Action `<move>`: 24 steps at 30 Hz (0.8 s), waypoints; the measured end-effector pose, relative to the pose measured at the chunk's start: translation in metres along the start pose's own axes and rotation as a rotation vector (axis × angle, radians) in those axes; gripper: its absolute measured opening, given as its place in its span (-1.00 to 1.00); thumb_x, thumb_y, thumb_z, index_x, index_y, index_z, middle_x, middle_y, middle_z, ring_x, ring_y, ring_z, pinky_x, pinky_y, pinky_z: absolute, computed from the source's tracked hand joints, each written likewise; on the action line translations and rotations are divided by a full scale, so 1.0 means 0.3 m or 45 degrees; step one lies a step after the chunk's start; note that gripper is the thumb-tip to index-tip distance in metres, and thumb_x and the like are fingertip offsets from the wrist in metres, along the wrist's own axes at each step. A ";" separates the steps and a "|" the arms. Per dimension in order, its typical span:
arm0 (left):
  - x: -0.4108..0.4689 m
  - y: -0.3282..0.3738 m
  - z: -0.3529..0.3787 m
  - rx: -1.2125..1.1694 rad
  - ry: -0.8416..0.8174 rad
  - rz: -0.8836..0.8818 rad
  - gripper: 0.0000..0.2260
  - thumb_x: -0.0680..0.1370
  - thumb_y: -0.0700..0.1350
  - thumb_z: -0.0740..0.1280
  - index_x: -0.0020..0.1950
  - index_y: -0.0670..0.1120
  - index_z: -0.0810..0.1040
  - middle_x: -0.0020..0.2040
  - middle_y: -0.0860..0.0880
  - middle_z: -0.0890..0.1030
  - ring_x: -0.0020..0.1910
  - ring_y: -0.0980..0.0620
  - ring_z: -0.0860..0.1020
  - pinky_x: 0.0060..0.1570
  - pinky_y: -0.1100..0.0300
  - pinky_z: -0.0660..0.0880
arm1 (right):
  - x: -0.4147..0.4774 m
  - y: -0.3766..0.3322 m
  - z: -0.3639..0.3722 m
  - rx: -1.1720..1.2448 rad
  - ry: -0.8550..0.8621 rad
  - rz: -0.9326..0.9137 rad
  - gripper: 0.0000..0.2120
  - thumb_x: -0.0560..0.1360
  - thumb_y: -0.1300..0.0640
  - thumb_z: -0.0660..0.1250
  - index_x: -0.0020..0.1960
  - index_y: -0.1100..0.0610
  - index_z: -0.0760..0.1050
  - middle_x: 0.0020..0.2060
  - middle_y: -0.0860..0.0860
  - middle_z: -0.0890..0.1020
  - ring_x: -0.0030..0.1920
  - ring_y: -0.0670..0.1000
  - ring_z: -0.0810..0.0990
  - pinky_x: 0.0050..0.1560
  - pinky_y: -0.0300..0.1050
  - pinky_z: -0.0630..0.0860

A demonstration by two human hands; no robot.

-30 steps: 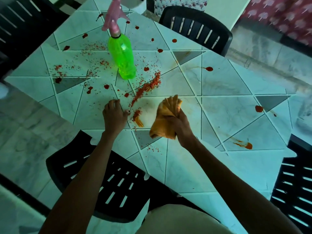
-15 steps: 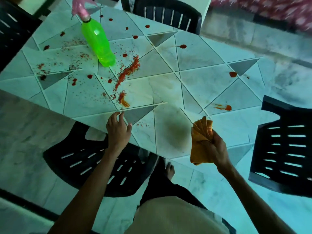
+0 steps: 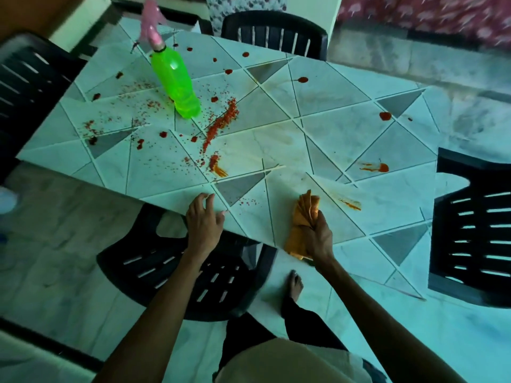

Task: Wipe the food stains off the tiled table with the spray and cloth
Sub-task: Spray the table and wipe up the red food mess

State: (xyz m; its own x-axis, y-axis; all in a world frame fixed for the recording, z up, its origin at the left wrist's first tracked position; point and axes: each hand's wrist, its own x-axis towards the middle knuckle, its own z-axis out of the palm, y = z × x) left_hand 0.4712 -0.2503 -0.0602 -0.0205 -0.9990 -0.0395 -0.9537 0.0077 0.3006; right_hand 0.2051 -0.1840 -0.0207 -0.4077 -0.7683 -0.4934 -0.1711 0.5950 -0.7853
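Observation:
The tiled table (image 3: 343, 139) carries red stains: a streak of crumbs (image 3: 221, 123) near its middle, an orange smear (image 3: 351, 204) by the near edge and several scattered blobs. A green spray bottle (image 3: 175, 82) with a pink trigger stands on the far left part. My right hand (image 3: 318, 237) grips a bunched orange cloth (image 3: 302, 217) on the table's near edge, just left of the orange smear. My left hand (image 3: 203, 222) rests with spread fingers on the near edge, holding nothing.
Black plastic chairs stand around the table: one under my left arm (image 3: 166, 261), one at the right (image 3: 475, 230), one at the far side (image 3: 276, 34) and one at the left (image 3: 25, 81). My bare foot (image 3: 294, 286) is on the tiled floor.
The view has shifted as I moved along the table. My right hand with the cloth went from the middle to the near edge, then back onto the tiles. My left hand slid to the edge.

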 end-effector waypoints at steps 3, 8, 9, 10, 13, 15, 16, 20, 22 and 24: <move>0.015 -0.065 -0.021 0.007 0.019 0.036 -0.54 0.52 -0.06 0.41 0.36 -0.17 0.42 0.31 -0.23 0.43 0.24 -0.27 0.42 0.16 -0.17 0.41 | -0.015 -0.062 0.114 0.063 0.001 0.020 -0.43 0.40 -0.02 0.28 0.41 -0.02 0.43 0.21 0.04 0.63 0.15 0.13 0.62 0.14 0.13 0.59; 0.093 -0.253 -0.068 -0.018 0.046 0.118 -0.54 0.54 -0.02 0.37 0.38 -0.17 0.40 0.34 -0.21 0.41 0.29 -0.21 0.38 0.22 -0.13 0.39 | -0.003 -0.182 0.325 0.065 0.072 -0.009 -0.61 0.55 0.13 0.33 0.37 0.04 0.46 0.16 0.09 0.64 0.05 0.09 0.59 0.08 0.04 0.57; 0.120 -0.304 -0.077 -0.022 0.045 0.144 -0.53 0.54 -0.01 0.38 0.37 -0.18 0.41 0.34 -0.21 0.42 0.29 -0.20 0.39 0.22 -0.13 0.39 | -0.001 -0.196 0.374 0.055 0.097 -0.002 -0.63 0.56 0.13 0.33 0.36 0.06 0.47 0.14 0.12 0.64 0.01 0.10 0.60 0.08 0.09 0.59; 0.142 -0.339 -0.080 -0.024 0.045 0.171 -0.53 0.53 0.00 0.38 0.37 -0.18 0.42 0.33 -0.20 0.42 0.29 -0.20 0.39 0.22 -0.13 0.39 | -0.004 -0.213 0.404 0.037 0.113 0.007 -0.65 0.57 0.11 0.32 0.35 0.07 0.47 0.11 0.12 0.64 -0.02 0.12 0.61 0.08 0.14 0.60; 0.207 -0.442 -0.096 -0.008 0.012 0.262 -0.49 0.51 0.07 0.39 0.37 -0.15 0.43 0.33 -0.18 0.43 0.30 -0.19 0.38 0.22 -0.14 0.39 | -0.022 -0.249 0.503 0.029 0.157 -0.023 -0.66 0.57 0.07 0.31 0.33 0.02 0.48 0.04 0.07 0.64 -0.03 0.14 0.64 0.04 0.19 0.62; 0.230 -0.477 -0.112 0.006 -0.029 0.320 -0.48 0.52 0.11 0.36 0.39 -0.12 0.42 0.35 -0.14 0.42 0.32 -0.16 0.37 0.24 -0.12 0.37 | -0.021 -0.250 0.557 -0.012 0.210 -0.046 -0.65 0.53 -0.01 0.32 0.31 -0.04 0.48 0.00 0.04 0.65 -0.07 0.13 0.65 -0.01 0.20 0.64; 0.233 -0.483 -0.119 0.008 -0.041 0.343 -0.48 0.52 0.12 0.35 0.40 -0.10 0.41 0.36 -0.12 0.41 0.33 -0.15 0.36 0.26 -0.11 0.36 | -0.019 -0.252 0.573 -0.026 0.218 -0.039 -0.64 0.51 -0.07 0.33 0.29 -0.07 0.48 -0.01 0.02 0.66 -0.09 0.11 0.66 -0.04 0.19 0.64; 0.231 -0.491 -0.135 -0.001 -0.084 0.364 -0.46 0.56 0.17 0.29 0.45 -0.07 0.35 0.40 -0.09 0.38 0.37 -0.11 0.33 0.33 -0.11 0.32 | -0.024 -0.273 0.621 -0.013 0.274 0.012 -0.54 0.49 -0.22 0.32 0.35 -0.12 0.46 0.02 0.00 0.67 -0.08 0.07 0.66 -0.01 0.14 0.65; 0.235 -0.492 -0.131 0.005 -0.101 0.357 -0.46 0.56 0.19 0.27 0.45 -0.07 0.34 0.40 -0.10 0.38 0.38 -0.12 0.32 0.33 -0.12 0.32 | -0.016 -0.283 0.640 -0.018 0.274 0.027 -0.58 0.56 -0.16 0.32 0.37 -0.06 0.45 0.02 0.01 0.64 -0.09 0.03 0.63 -0.01 0.11 0.65; 0.240 -0.496 -0.132 0.016 -0.114 0.361 -0.46 0.55 0.19 0.27 0.44 -0.06 0.35 0.39 -0.09 0.38 0.37 -0.12 0.33 0.31 -0.12 0.32 | -0.008 -0.302 0.666 -0.033 0.280 0.014 -0.59 0.56 -0.16 0.32 0.35 -0.04 0.46 0.03 0.01 0.64 -0.07 0.05 0.63 0.00 0.11 0.64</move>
State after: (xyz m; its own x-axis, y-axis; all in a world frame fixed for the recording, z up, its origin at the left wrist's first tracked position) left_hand 0.6236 -0.3252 -0.0700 -0.3127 -0.9490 -0.0394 -0.9097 0.2873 0.2999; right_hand 0.4009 -0.2832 -0.0230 -0.5948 -0.6937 -0.4063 -0.1874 0.6111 -0.7691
